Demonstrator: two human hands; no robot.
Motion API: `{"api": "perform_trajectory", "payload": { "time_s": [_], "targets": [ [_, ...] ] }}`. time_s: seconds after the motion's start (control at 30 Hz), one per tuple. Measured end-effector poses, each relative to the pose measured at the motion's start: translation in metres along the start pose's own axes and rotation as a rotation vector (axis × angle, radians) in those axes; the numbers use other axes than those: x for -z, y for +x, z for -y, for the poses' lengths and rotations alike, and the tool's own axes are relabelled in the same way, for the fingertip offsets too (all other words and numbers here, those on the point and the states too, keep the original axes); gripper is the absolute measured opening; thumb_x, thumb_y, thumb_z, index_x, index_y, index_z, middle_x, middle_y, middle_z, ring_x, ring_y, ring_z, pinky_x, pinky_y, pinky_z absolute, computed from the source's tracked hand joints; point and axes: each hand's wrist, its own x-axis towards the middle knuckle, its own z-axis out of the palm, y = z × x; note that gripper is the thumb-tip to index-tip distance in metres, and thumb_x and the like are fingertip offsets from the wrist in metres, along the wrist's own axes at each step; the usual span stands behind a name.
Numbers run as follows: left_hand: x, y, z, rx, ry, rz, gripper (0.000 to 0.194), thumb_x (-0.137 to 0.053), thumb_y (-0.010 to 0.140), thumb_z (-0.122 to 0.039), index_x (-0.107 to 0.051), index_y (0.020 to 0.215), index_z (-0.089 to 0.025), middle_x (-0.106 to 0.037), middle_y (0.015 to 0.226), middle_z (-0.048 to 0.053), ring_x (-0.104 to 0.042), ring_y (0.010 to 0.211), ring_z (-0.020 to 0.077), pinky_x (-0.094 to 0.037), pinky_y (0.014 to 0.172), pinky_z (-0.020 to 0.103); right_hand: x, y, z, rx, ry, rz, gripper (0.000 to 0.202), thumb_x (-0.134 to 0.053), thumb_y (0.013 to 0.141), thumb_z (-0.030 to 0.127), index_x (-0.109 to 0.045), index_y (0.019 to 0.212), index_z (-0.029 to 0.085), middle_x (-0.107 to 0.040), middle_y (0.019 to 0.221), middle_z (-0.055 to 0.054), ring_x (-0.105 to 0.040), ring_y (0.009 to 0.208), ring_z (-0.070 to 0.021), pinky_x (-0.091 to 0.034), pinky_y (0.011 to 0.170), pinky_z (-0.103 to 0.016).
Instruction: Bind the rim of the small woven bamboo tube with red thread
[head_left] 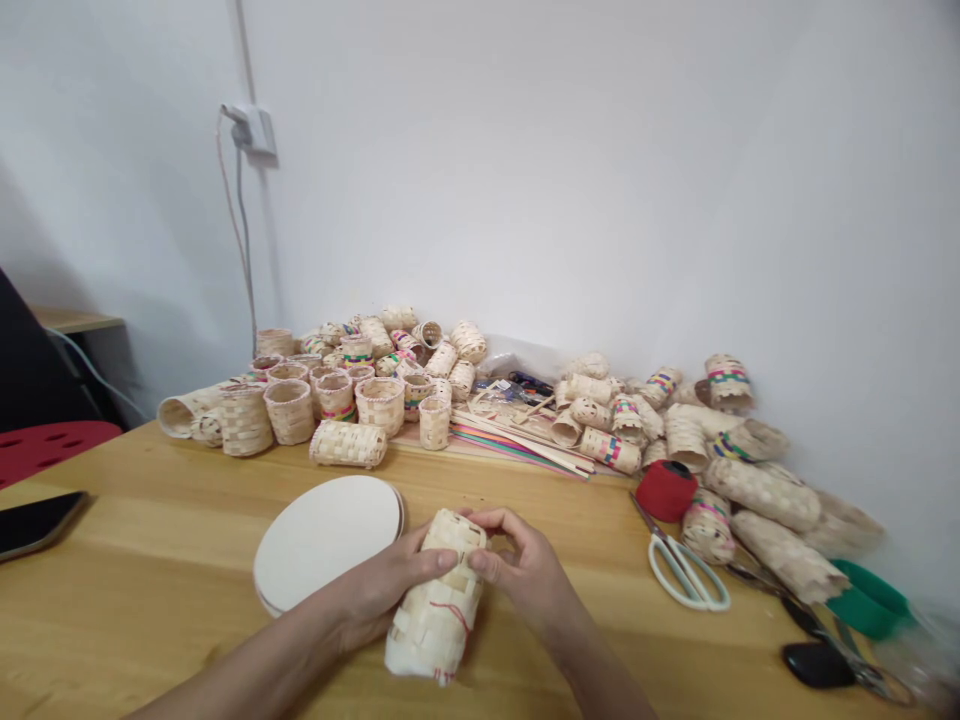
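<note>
Cream-coloured woven basket (435, 630) right in front of you, held at a slant over the desk (165, 540), red thread (450, 607) across its side; your left hand (401, 575) wraps round it, thumb on top — your right hand (521, 560) grasps the far end; white discs (330, 540) lie just left, scissors (673, 562) off right near a red spool (666, 491).

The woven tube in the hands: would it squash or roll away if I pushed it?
The woven tube looks made of thin, flat strips, so it is probably light and may bend a little when squeezed. Its rounded sides could let it roll if it lies on its side.
</note>
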Motion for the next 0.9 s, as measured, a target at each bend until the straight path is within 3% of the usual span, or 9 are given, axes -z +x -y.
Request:
{"api": "perform_trajectory", "payload": {
  "time_s": [0.23,0.53,0.7,0.8,0.9],
  "targets": [
    [-0.0046,-0.0013,-0.0006,-0.02,0.05,-0.016,0.066,-0.082,0.069,-0.03,-0.052,0.126,-0.016,-0.067,0.081,0.004,-0.058,0.071,0.0155,-0.044,0.064,0.021,-0.0064,-0.0035,0.0027,-0.046,0.017,-0.081,0.034,-0.076,0.068,0.041,-0.064,0.092,0.018,-0.066,0.11,-0.005,-0.061,0.065,-0.0116,-0.049,0.058,-0.023],
    [0.0024,0.0009,-0.0012,0.026,0.007,-0.079,0.052,-0.08,0.071,-0.029,-0.058,0.115,-0.014,-0.065,0.072,0.002,-0.059,0.061,0.015,-0.046,0.057,0.022,-0.0026,-0.0012,0.0005,-0.006,-0.15,-0.043,0.035,-0.067,0.079,0.041,-0.064,0.107,0.02,-0.066,0.105,-0.006,-0.06,0.099,-0.0221,-0.053,0.076,-0.03],
    [0.0006,-0.0004,-0.0057,0.103,0.0,-0.096,0.053,-0.073,0.076,-0.046,-0.06,0.116,-0.013,-0.069,0.074,0.005,-0.062,0.064,0.0164,-0.048,0.06,0.024,-0.0028,-0.0014,0.0012,-0.063,-0.046,0.002,0.047,-0.063,0.084,0.045,-0.057,0.126,0.024,-0.058,0.131,-0.006,-0.052,0.121,-0.022,-0.046,0.095,-0.033],
    [-0.0011,0.0008,-0.0041,0.183,-0.036,-0.073,0.06,-0.06,0.082,-0.058,-0.061,0.117,-0.008,-0.071,0.079,0.009,-0.065,0.068,0.0194,-0.049,0.065,0.026,-0.004,-0.0023,0.0066,-0.08,-0.002,0.045,0.042,-0.061,0.085,0.046,-0.061,0.121,0.023,-0.061,0.127,-0.005,-0.054,0.119,-0.0211,-0.04,0.101,-0.034],
    [-0.0007,0.0036,-0.0022,0.137,-0.057,0.017,0.066,-0.053,0.086,-0.059,-0.054,0.128,-0.008,-0.071,0.091,0.013,-0.067,0.079,0.0234,-0.048,0.074,0.03,-0.0057,-0.002,0.0088,-0.108,0.162,-0.025,0.037,-0.061,0.085,0.047,-0.068,0.11,0.021,-0.068,0.115,-0.004,-0.058,0.11,-0.0216,-0.041,0.099,-0.034]
  ]
}}
